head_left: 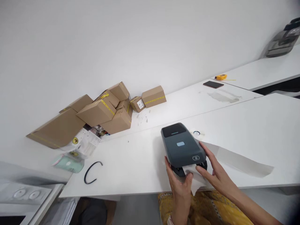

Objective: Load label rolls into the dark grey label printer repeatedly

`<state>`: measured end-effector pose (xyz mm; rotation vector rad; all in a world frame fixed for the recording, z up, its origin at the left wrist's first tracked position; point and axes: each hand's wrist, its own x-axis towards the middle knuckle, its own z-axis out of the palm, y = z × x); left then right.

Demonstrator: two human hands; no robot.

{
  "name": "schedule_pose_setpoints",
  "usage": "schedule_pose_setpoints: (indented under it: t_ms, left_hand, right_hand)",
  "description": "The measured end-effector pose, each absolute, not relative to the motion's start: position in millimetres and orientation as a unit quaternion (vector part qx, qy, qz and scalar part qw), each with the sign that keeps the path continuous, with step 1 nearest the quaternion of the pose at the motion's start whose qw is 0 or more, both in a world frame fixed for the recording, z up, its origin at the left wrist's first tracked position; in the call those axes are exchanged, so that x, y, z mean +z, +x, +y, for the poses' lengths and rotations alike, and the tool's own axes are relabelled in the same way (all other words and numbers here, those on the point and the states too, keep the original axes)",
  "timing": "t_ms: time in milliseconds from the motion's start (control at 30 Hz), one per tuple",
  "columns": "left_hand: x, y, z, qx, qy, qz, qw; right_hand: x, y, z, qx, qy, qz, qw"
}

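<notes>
One dark grey label printer point(181, 145) on the white table point(131, 162), right at the fingertips. Two hands on it. Left hand point(179, 184) pinched shut on the near end of one white paper strip point(239, 161) at the printer's front mouth. Right hand point(217, 175) laid open, fingers apart along the printer's right front corner, thumb down on the paper. Far beyond the fingertips: roughly nine cardboard boxes point(97, 112) heaped, one black phone point(213, 84), one yellow tape measure point(220, 77). Well left of the left fingers, one black cable loop point(92, 172)
</notes>
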<state>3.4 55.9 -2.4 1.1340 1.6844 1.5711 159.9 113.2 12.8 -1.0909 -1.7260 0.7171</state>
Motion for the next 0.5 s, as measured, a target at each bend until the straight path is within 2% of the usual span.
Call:
schedule_pose_setpoints:
  t_ms: [300,500]
  left_hand:
    - [-2,-2,59,0.563,0.421,0.636,0.317]
    - [4,-2,59,0.544,0.423,0.655,0.311]
  right_hand:
    - [70,144,183,0.186,-0.308,-0.757,0.545]
    - [124,119,232,0.266,-0.355,-0.697,0.564]
